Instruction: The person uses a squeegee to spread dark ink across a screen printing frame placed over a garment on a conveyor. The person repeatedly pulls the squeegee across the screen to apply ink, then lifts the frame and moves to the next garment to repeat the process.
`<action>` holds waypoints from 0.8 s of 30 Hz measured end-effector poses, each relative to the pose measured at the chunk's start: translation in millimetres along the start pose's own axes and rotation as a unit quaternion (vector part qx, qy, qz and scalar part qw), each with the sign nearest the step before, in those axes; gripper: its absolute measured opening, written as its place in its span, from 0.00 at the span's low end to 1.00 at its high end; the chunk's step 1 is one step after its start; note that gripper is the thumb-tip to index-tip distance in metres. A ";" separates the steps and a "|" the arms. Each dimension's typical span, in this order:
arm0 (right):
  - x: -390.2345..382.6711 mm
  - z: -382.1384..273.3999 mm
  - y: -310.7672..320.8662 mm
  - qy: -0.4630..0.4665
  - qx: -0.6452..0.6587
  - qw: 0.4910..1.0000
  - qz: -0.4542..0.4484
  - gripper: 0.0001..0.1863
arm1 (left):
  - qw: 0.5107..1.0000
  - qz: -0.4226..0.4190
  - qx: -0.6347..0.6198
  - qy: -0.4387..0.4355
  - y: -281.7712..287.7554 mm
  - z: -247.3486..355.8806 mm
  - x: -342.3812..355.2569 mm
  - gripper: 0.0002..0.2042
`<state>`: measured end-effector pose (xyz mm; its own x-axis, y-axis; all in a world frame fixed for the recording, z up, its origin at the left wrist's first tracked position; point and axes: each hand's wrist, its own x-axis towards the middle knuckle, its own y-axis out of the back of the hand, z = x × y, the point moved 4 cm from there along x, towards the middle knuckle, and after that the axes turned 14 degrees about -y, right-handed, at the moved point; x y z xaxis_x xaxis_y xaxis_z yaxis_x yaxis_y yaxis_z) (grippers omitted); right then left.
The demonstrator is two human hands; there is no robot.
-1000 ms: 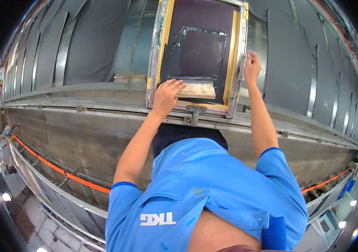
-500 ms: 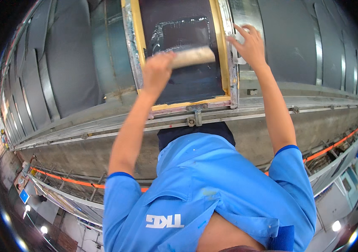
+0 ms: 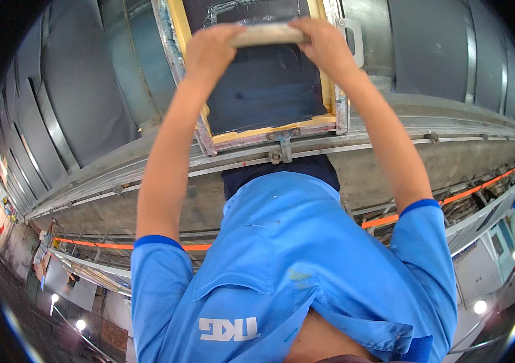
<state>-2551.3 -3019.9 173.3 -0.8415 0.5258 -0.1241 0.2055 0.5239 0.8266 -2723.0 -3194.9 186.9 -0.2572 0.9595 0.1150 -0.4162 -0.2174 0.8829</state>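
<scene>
Dark sheets (image 3: 88,85) flank a yellow-edged frame (image 3: 251,133) on the metal table (image 3: 377,33).

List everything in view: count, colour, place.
frame: one, silvery and yellow, top centre
dark panel: one, near-black, inside the frame
wooden bar: one, pale, over the dark panel
handle: one, white, right of the frame
sheets: several, dark grey, beside the frame
rails: several, silvery, below the frame
strip: count unclear, orange, lower left and right
lamps: several, white, lower corners
shirt: one, blue, lower centre
left hand: one, bare, bar's left end
right hand: one, bare, bar's right end
</scene>
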 end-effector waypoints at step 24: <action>10.9 102.0 30.0 -0.214 0.209 0.932 0.206 0.14 | 0.998 0.047 -0.045 0.006 -23.4 95.8 -134.1 0.28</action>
<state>-2503.3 -2930.1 140.8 -0.3901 0.9123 -0.1243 0.7190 0.3862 0.5778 -2595.2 -3301.4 194.5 -0.3095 0.9317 0.1900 -0.4654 -0.3226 0.8242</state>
